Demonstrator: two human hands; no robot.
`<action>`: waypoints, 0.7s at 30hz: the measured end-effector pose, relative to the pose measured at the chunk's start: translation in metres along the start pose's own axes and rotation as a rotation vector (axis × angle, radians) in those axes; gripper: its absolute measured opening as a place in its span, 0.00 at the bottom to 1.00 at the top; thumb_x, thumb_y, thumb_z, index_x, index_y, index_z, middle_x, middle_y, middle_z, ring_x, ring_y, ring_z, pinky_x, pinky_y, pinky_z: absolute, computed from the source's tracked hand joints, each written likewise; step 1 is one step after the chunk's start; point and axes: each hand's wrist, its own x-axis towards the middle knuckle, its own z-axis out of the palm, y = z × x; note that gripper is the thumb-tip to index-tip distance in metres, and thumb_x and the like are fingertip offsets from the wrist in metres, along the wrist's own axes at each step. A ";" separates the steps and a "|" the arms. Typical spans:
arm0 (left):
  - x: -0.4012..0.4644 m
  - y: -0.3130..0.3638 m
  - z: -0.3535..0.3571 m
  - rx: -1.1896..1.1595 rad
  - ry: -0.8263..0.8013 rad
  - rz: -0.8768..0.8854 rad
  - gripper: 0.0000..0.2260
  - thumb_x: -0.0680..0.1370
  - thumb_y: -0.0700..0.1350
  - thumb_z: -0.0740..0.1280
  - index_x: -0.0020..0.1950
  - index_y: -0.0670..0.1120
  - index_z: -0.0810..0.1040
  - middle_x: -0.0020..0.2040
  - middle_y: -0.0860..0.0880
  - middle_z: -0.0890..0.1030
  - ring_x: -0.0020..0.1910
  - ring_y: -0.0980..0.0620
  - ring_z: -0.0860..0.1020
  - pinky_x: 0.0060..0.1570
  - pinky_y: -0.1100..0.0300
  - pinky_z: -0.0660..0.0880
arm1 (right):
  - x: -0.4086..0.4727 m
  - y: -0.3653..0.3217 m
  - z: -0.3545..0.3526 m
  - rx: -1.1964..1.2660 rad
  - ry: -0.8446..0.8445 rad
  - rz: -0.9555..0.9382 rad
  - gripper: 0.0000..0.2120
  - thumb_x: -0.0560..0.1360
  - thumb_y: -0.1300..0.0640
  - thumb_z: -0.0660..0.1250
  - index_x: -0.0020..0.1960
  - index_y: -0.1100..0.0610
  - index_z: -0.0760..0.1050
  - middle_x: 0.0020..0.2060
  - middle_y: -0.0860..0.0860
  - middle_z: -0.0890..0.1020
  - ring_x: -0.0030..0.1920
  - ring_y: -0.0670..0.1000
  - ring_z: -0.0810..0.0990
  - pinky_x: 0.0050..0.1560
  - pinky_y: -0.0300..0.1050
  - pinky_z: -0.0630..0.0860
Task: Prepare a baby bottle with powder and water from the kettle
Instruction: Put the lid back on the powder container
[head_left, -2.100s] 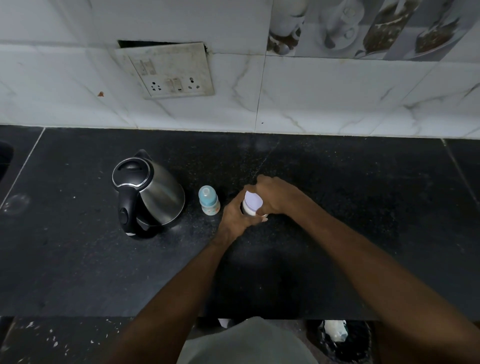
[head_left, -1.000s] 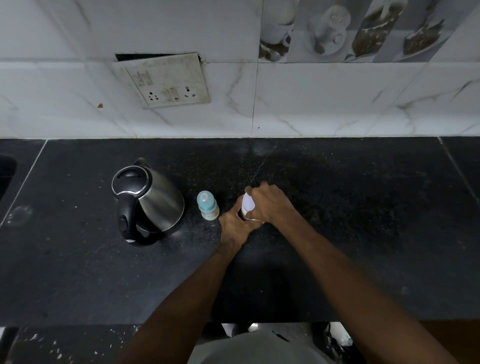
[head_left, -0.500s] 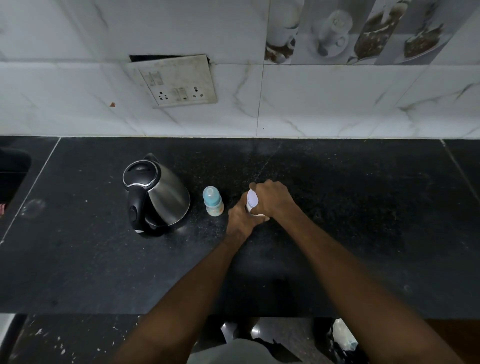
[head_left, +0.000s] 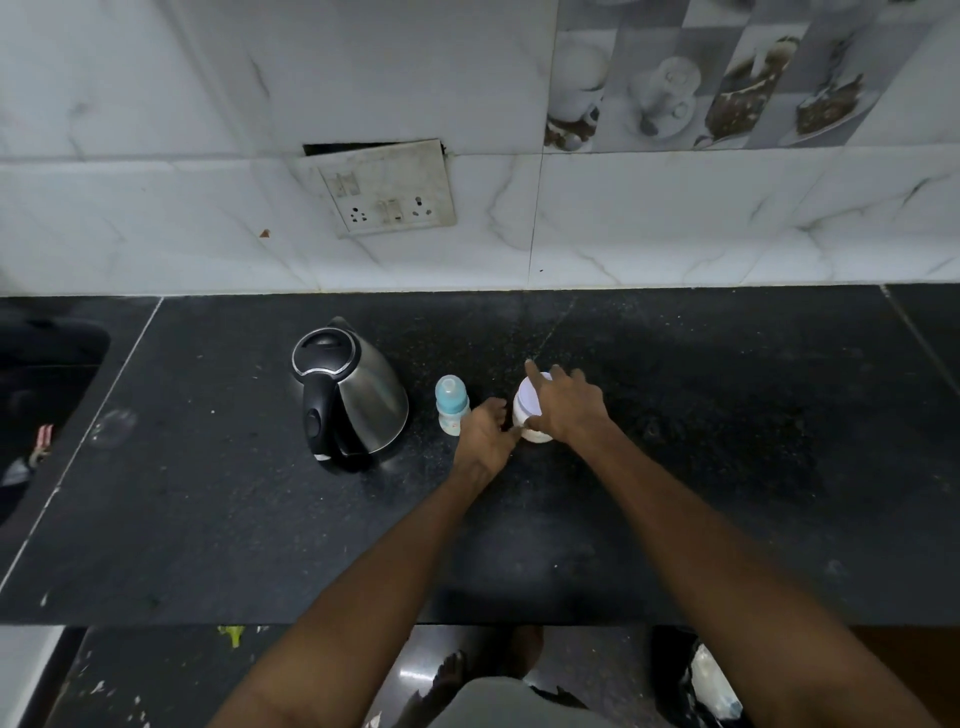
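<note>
Head view: right hand (head_left: 566, 408) now splayed over the lid of the white powder jar (head_left: 525, 415), fingers lifted and spread where half a second ago they were clamped round it; likely lid loosened or regripping. Left hand (head_left: 485, 434) loosely curled at the jar's base, touching it, steadying. Baby bottle (head_left: 452, 404) upright, capped, just left of the hands; kettle (head_left: 345, 392) further left, untouched on the countertop (head_left: 208, 519)
</note>
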 end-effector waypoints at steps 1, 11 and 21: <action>-0.004 0.000 -0.006 0.005 0.010 0.001 0.20 0.79 0.36 0.74 0.70 0.36 0.76 0.59 0.44 0.82 0.58 0.49 0.80 0.61 0.60 0.78 | -0.002 -0.003 0.001 0.025 0.000 0.025 0.53 0.74 0.40 0.74 0.84 0.50 0.42 0.81 0.62 0.56 0.76 0.67 0.62 0.66 0.61 0.73; -0.034 -0.024 -0.069 0.056 0.192 0.050 0.08 0.80 0.35 0.67 0.57 0.38 0.83 0.42 0.42 0.82 0.38 0.51 0.80 0.41 0.64 0.78 | -0.014 -0.014 0.013 0.401 0.096 0.163 0.40 0.76 0.53 0.75 0.82 0.49 0.58 0.74 0.61 0.65 0.67 0.67 0.76 0.65 0.58 0.75; -0.060 -0.065 -0.085 0.071 0.169 0.009 0.10 0.81 0.34 0.67 0.61 0.36 0.82 0.42 0.47 0.81 0.41 0.50 0.80 0.38 0.74 0.74 | -0.011 -0.047 0.018 0.467 0.154 0.125 0.36 0.75 0.54 0.75 0.79 0.50 0.64 0.70 0.60 0.68 0.64 0.66 0.77 0.63 0.56 0.75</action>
